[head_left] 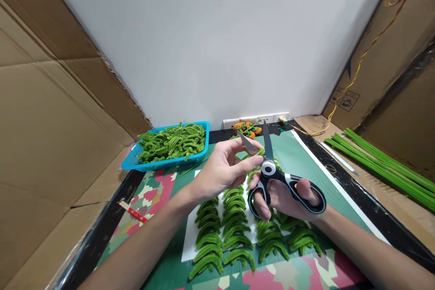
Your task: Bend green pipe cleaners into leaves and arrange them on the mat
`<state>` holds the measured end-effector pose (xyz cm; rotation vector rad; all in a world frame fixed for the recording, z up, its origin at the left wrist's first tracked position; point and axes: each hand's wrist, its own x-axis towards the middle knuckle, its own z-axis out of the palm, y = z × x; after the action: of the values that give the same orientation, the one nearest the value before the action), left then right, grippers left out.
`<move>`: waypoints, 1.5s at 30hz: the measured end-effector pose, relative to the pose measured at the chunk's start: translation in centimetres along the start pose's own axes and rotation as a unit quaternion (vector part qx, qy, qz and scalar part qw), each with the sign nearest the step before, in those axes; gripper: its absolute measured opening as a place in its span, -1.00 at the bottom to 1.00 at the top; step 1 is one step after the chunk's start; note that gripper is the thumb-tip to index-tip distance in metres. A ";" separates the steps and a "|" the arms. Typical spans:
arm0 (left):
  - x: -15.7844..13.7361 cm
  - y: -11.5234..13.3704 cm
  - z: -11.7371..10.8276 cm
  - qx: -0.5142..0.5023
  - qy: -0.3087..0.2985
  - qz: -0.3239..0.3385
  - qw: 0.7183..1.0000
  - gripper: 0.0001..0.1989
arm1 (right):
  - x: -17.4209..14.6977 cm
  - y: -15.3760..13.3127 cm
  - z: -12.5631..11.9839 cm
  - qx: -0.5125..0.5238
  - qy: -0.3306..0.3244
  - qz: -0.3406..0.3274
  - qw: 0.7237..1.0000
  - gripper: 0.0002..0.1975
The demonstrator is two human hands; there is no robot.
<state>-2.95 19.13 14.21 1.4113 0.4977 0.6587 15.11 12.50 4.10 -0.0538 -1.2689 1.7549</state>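
My right hand grips black and white scissors by the handles, thumb in one loop and fingers in the other. The blades point up and stand apart. Between thumb and fingers, my left hand pinches a short green pipe cleaner, close to the base of the blades. Below the hands, bent green pipe-cleaner pieces lie in several columns on white paper; the hands hide part of these columns.
A blue basket full of twisted green pipe-cleaner pieces stands at the back left. Orange and green pieces lie by a power strip. Long green stems rest at right beside a white stick. Cardboard walls flank the table.
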 end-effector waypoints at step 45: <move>0.0 0.1 -1.8 0.083 -0.034 0.007 0.996 -0.76 | 0.1 0.4 0.2 -0.011 0.031 0.010 0.999 -0.16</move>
<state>-4.17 20.48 14.15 1.5904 0.4984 0.5888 14.67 12.41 3.96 -0.1321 -1.2478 1.7425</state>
